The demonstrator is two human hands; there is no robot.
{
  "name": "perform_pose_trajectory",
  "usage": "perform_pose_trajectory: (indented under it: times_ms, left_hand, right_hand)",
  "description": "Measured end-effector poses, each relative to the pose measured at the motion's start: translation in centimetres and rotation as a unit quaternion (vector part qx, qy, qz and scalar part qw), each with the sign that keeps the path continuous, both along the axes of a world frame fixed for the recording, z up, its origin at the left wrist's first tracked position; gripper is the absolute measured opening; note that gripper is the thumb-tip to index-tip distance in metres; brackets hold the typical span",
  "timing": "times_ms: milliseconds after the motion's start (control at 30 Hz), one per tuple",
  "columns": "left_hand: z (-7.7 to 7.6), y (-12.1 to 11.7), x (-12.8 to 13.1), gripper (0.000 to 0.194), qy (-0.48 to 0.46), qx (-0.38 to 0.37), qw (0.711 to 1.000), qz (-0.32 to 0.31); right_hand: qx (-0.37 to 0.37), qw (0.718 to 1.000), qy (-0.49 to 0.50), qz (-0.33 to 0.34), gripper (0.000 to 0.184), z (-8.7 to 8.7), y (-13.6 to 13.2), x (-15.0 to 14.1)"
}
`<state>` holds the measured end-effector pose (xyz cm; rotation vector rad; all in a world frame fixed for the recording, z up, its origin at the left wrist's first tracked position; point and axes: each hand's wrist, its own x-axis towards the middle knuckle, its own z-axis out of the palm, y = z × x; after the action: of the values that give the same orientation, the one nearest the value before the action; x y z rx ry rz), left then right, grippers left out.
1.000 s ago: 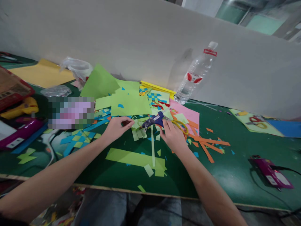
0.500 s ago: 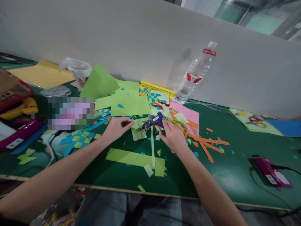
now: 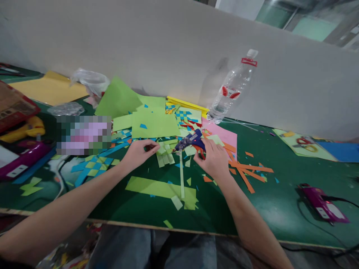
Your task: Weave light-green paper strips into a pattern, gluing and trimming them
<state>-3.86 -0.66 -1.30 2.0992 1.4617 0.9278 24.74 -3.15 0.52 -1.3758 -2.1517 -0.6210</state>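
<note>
My right hand [image 3: 214, 158] is wrapped round a dark blue hot glue gun [image 3: 193, 139], whose smeared nozzle points left. The nozzle tip hangs close to the right edge of some pale green woven paper strips [image 3: 166, 154]. On the other side, my left hand [image 3: 143, 151] has its thumb and forefinger pinched at the left edge of these strips; the exact grip is small in view. A narrow pale paper strip [image 3: 182, 175] lies below the nozzle. Closer to me rests a wide light green paper strip [image 3: 159, 188].
Green paper sheets [image 3: 155, 125] and a blue-and-green woven piece [image 3: 94, 166] lie around the hands. Orange strips [image 3: 246, 168] spread to the right. A plastic bottle [image 3: 234, 87] leans against the wall. Purple power strips [image 3: 322, 203] sit at both sides; scissors [image 3: 305, 144] lie far right.
My right hand has drawn the glue gun to the right, so its nozzle has moved off the woven strips towards their right edge. My left hand stays in place.
</note>
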Motion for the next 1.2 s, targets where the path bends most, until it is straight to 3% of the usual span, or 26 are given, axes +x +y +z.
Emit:
perform_pose_trajectory:
  times_ms: [200, 367, 667, 967, 1033, 1100, 1200]
  left_hand:
    - [0.4, -0.3, 0.0, 0.029, 0.043, 0.048, 0.997, -0.029]
    - [0.3, -0.4, 0.0, 0.027, 0.093, 0.127, 0.985, -0.064]
    - [0.1, -0.7, -0.1, 0.022, 0.133, 0.130, 0.967, -0.173]
    - [-0.3, -0.8, -0.1, 0.015, 0.152, 0.136, 0.947, -0.249]
    - [-0.3, -0.8, -0.2, 0.015, 0.160, 0.144, 0.942, -0.256]
    - [-0.3, -0.8, -0.2, 0.015, 0.166, 0.152, 0.939, -0.260]
    - [-0.2, -0.8, -0.2, 0.016, 0.175, 0.153, 0.935, -0.268]
  right_hand:
    - [0.015, 0.997, 0.037, -0.063, 0.043, 0.5, 1.2, 3.2]
    - [0.014, 0.977, 0.083, -0.194, 0.049, 0.9, 2.2, 6.6]
    - [-0.088, 0.879, 0.204, -0.423, 0.051, 0.5, 2.7, 12.5]
    - [-0.174, 0.804, 0.234, -0.519, 0.058, -1.8, 2.9, 16.1]
    - [-0.187, 0.799, 0.228, -0.524, 0.060, -2.3, 2.9, 16.3]
    - [-0.156, 0.811, 0.200, -0.527, 0.059, -2.4, 3.0, 16.0]
    - [-0.053, 0.862, 0.140, -0.484, 0.054, -1.5, 3.1, 14.4]
